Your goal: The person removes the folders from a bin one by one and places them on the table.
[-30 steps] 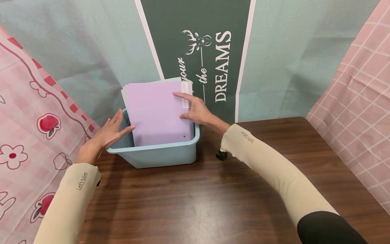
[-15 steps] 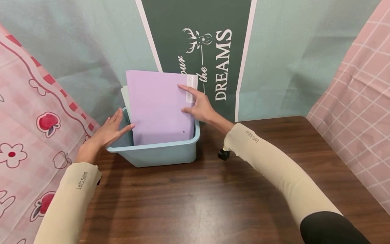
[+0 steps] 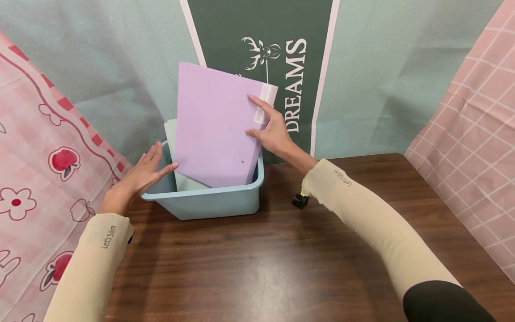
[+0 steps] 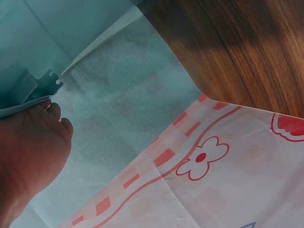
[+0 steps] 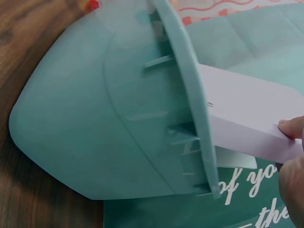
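Note:
In the head view, a purple file folder [image 3: 217, 125] with a white label on its right edge stands tilted, partly out of a light blue plastic bin [image 3: 213, 205]. My right hand [image 3: 275, 132] grips the folder's right side, thumb and forefinger on its front face; the right wrist view shows the thumb on the folder's thick spine [image 5: 251, 137]. Behind it, a pale green folder [image 3: 170, 134] stays in the bin. My left hand [image 3: 146, 170] rests on the bin's left rim with fingers extended, its thumb tip beside the folder's lower left edge.
The bin stands on a dark wooden table [image 3: 257, 264] near its back edge. A blue-green cloth with a dark printed panel [image 3: 261, 27] hangs behind. Pink patterned curtains [image 3: 32, 179] hang at left and right.
My right hand has drawn the purple folder up and to the right, tilting it, so more of the pale green folder shows below it. The left hand has stayed put on the rim.

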Available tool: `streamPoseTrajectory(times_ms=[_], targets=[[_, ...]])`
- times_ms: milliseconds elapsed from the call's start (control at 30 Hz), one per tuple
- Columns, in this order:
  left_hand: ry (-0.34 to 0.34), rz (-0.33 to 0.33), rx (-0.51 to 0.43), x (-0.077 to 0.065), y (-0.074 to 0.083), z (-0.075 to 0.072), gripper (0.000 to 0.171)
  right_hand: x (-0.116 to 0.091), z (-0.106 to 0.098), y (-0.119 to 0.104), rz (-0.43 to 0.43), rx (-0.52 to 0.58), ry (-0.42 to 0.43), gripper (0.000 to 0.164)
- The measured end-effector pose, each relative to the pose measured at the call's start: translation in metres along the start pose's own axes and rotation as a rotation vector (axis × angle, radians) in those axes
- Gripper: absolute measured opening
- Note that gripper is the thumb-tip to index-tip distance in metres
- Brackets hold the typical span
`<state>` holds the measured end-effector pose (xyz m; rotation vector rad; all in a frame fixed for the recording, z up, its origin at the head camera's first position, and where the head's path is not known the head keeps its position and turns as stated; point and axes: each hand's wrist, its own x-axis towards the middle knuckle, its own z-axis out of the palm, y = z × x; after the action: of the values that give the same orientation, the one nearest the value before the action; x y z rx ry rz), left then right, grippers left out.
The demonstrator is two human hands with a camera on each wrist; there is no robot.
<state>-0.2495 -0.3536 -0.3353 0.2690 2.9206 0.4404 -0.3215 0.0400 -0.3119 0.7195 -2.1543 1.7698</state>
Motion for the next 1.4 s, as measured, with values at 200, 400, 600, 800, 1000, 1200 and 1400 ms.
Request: streamPoseTrajectory(times_ms=[200, 400, 600, 800, 1000, 1200, 1400], targets=[[-0.004, -0.014, 0.004, -0.002, -0.002, 0.0, 0.102, 0.004, -0.008, -0.007, -0.012, 0.06, 0.056, 0.087], [0.012, -0.016, -0.018, -0.003, -0.003, 0.002, 0.104, 0.004, -0.016, -0.01, 0.014, 0.057, 0.101, 0.087], [0.002, -0.027, -0.017, -0.004, -0.002, 0.002, 0.104, 0.005, -0.026, -0.012, 0.051, 0.038, 0.161, 0.088], [0.004, -0.016, -0.015, -0.004, 0.0, 0.002, 0.103, 0.004, -0.038, -0.013, 0.075, 0.062, 0.205, 0.088], [-0.004, -0.006, -0.01, -0.001, 0.003, 0.002, 0.101, 0.001, -0.049, -0.014, 0.084, 0.119, 0.26, 0.088], [-0.001, -0.006, -0.009, 0.0, 0.004, 0.001, 0.102, 0.0, -0.058, -0.015, 0.071, 0.145, 0.282, 0.087], [0.003, -0.012, -0.014, 0.001, 0.003, 0.004, 0.102, 0.0, -0.07, -0.016, 0.044, 0.227, 0.302, 0.087]])
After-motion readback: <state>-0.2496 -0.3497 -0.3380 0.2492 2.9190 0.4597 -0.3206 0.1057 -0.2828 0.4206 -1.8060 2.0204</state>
